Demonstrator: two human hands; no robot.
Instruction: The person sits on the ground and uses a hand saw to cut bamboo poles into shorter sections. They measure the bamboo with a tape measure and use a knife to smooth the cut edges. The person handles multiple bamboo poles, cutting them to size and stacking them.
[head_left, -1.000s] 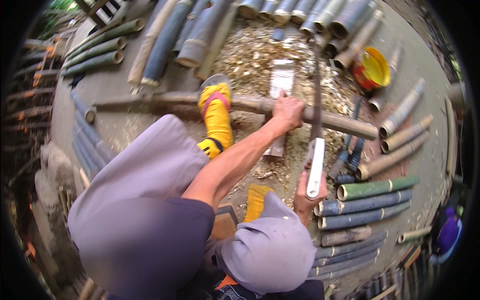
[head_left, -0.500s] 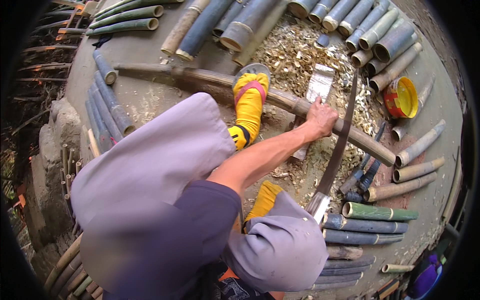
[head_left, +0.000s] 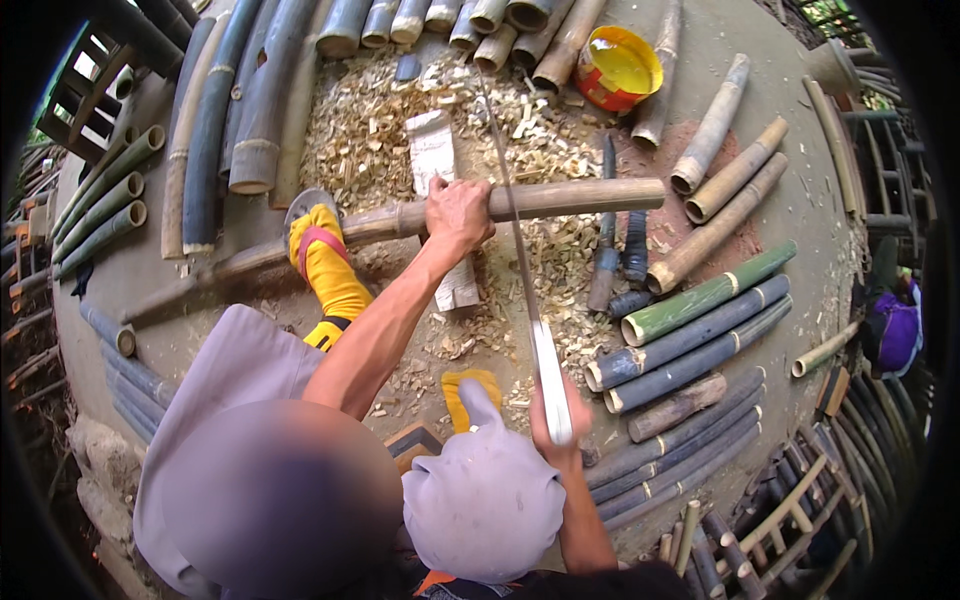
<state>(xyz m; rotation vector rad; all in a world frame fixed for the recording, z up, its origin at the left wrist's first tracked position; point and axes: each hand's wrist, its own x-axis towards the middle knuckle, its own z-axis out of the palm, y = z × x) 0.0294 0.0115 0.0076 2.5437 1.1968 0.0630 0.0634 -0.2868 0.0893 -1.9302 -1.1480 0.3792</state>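
Observation:
My left hand [head_left: 460, 213] is wrapped round a brown bamboo pole [head_left: 590, 197] and presses it down over a pale wooden block [head_left: 434, 150]. In my right hand [head_left: 547, 408], the silvery-white handle [head_left: 553, 385] of a long handsaw is gripped close beside my right knee. Its thin, dark blade [head_left: 523, 255] reaches away from me and crosses the pole just right of my left hand. Whether the teeth have entered the bamboo cannot be made out. My left foot [head_left: 322, 255], in a yellow sock and sandal, stands on the pole further left.
Wood chips [head_left: 370, 130] cover the ground around the block. A red and yellow bucket [head_left: 620, 70] stands at the far right. Cut bamboo lengths lie all round, including a green piece [head_left: 710, 290] at the right. Dark tools [head_left: 607, 225] lie under the pole's free end.
The view has swung to the right, so the scene sits further left. My right hand on the saw handle, hidden behind my knee before, now shows. My left hand keeps its grip on the pole.

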